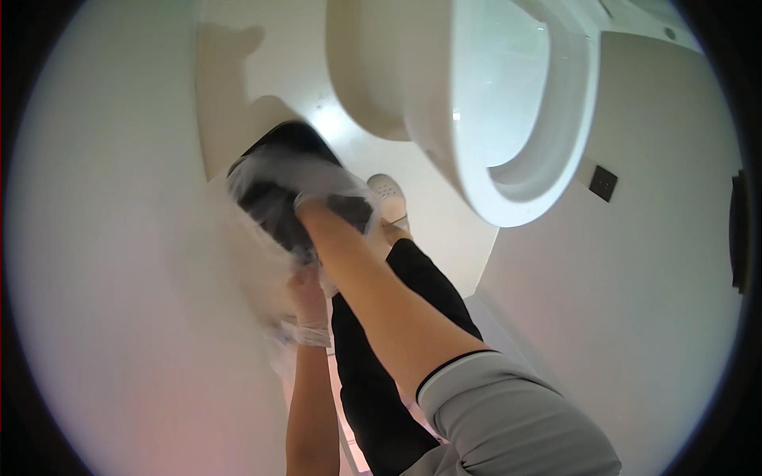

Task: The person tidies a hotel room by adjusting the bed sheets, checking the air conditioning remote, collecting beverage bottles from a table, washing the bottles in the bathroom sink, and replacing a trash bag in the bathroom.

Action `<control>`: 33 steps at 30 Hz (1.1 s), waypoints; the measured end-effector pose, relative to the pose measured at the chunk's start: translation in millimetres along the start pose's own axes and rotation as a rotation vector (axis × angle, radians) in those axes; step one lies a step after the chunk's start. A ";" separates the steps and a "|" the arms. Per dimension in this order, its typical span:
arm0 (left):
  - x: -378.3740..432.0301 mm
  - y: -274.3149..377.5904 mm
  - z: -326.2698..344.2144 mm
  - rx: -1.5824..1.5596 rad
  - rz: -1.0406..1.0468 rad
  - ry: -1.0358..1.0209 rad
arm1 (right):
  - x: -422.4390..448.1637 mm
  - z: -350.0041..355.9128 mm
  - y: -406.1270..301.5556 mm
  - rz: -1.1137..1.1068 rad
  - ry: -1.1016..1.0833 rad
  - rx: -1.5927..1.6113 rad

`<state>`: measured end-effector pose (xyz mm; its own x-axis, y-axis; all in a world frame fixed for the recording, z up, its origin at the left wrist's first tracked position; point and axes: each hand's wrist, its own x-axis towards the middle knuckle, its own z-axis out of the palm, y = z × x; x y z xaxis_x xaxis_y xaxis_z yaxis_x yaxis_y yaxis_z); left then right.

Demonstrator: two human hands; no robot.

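Observation:
A black waste bin [294, 137] with a thin clear plastic bag [286, 169] over its rim stands tilted on the floor near the wall. My left hand [308, 294], in a clear disposable glove, has its fingers closed at the near edge of the bag, a little blurred. Reaching down into the bin's opening is my right hand [306, 205], also in a clear glove; the bag and the bin's wall hide most of its fingers. More clear plastic lies loose by my left wrist.
A white toilet [506, 217] with its bowl uncovered is at the upper right. Close to the bin is my foot in a light perforated shoe [390, 199]. A pale wall [119, 238] runs along the left; the right wall bears a dark socket plate [603, 184].

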<state>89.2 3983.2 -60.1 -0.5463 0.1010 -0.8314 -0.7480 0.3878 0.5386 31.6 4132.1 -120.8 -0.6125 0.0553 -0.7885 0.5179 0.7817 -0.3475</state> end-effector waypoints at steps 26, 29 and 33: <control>-15.7 83.5 -16.7 -0.733 0.069 -0.191 | 37.0 15.9 63.5 0.098 0.075 -0.406; -25.1 74.9 -35.0 -0.918 -0.057 -0.128 | 39.0 12.7 72.8 0.038 0.044 -0.220; -88.4 97.9 -62.1 -0.061 0.164 0.461 | -42.0 -35.7 -5.7 0.011 0.526 0.102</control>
<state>40.9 3955.3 74.6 -0.7585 -0.2650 -0.5953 -0.6511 0.3450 0.6760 33.1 4147.5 -67.5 -0.8096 0.3878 -0.4406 0.5655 0.7164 -0.4087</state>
